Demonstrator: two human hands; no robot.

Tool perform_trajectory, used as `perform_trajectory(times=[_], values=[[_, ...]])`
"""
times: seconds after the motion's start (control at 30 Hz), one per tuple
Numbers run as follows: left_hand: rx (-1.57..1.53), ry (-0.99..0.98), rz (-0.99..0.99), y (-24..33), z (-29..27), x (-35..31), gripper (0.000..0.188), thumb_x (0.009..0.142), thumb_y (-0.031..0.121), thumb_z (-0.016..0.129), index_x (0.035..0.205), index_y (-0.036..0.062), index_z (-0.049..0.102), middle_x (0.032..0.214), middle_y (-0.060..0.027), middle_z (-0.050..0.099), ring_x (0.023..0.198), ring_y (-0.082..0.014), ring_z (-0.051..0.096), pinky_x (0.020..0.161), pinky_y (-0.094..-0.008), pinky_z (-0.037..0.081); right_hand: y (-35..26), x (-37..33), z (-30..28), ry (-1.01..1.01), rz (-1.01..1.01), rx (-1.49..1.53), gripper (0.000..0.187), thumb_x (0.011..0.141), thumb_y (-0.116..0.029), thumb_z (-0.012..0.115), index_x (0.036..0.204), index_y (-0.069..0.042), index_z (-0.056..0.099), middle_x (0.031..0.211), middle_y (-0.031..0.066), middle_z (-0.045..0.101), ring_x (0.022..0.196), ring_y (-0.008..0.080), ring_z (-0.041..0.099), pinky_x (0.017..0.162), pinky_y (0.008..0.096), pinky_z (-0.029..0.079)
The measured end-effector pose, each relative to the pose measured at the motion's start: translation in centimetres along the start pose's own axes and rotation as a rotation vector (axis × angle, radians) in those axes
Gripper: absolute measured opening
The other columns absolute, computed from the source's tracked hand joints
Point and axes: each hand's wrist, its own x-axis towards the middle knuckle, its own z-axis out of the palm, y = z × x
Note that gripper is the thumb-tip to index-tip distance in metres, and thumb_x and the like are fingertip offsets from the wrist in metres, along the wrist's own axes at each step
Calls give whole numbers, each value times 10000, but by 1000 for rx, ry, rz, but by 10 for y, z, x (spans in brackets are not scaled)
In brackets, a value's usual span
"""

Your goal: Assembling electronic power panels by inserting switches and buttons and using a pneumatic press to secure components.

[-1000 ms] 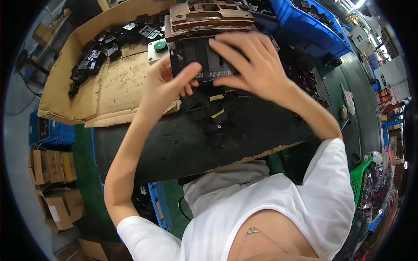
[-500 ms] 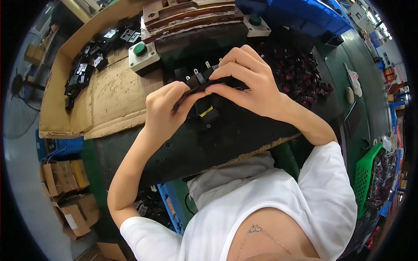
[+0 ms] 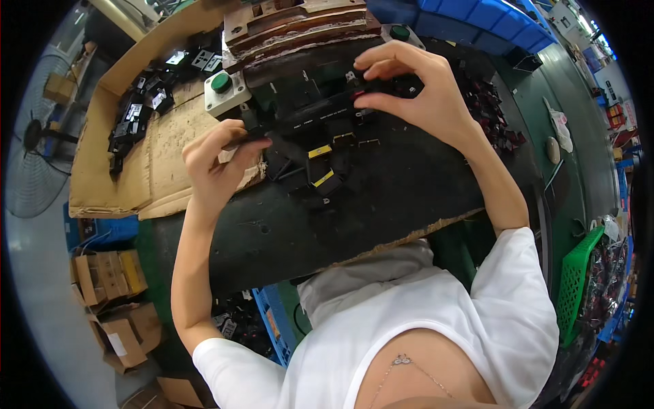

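Left hand [image 3: 210, 158] pinches black strip [image 3: 315, 118], upper centre; can't tell right hand's [image 3: 430, 97] grip. Uneven support could drop it onto yellow-marked parts [image 3: 323, 178].

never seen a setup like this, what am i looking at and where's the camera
No robot here, just a person's two bare hands. The view comes from a fisheye camera worn on the head, looking down, so straight edges bend. The left hand pinches one end of a long black part; the right hand is at its other end, though its grip is hard to make out. On the dark table lie small black pieces marked with yellow. A cardboard tray with black parts is to the left, and a green button sits on a pale box beside it.
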Motion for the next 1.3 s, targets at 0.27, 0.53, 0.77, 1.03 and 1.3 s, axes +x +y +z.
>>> perform_trajectory(times=[0.27, 0.53, 0.77, 1.03, 1.3], values=[[-85, 1, -30, -4, -1, 5, 141, 713, -143, 629, 721, -97, 495, 907, -167, 643, 735, -178, 647, 636, -245, 528, -5, -3, 7, 3, 3, 95, 167, 694, -21, 732, 801, 28, 615, 795, 56, 636, 680, 105, 602, 651, 207, 495], [-60, -14, -12, -1, -1, 6, 168, 729, -141, 620, 691, -96, 462, 920, -173, 636, 766, -188, 651, 628, -246, 532, -5, -3, 7, 9, 10, 94, 163, 692, -16, 730, 806, 26, 621, 798, 56, 639, 683, 104, 602, 648, 206, 493], [-89, 25, -24, 4, -2, 7, 125, 726, -119, 646, 781, -74, 543, 863, -137, 640, 694, -157, 634, 605, -255, 515, -6, -3, 4, -62, 107, 89, 169, 763, -121, 708, 744, -1, 591, 659, 16, 584, 573, 69, 569, 553, 192, 471], [-837, -236, -671, 17, -8, 3, 751, 876, 647, 181, 1000, -19, 506, 660, -135, 590, 534, -207, 580, 471, -269, 445, -13, -1, 8, -7, 1072, 878, 206, 851, -232, 592, 731, -72, 548, 511, -30, 446, 382, 33, 414, 385, 148, 372], [-1055, -243, -679, 18, -6, 6, 773, 870, 655, 118, 1009, -7, 494, 650, -152, 591, 500, -208, 588, 404, -245, 437, -8, -1, 7, -72, 1105, 1134, 261, 876, -244, 553, 672, -85, 513, 461, -39, 416, 349, 24, 343, 349, 143, 293]])
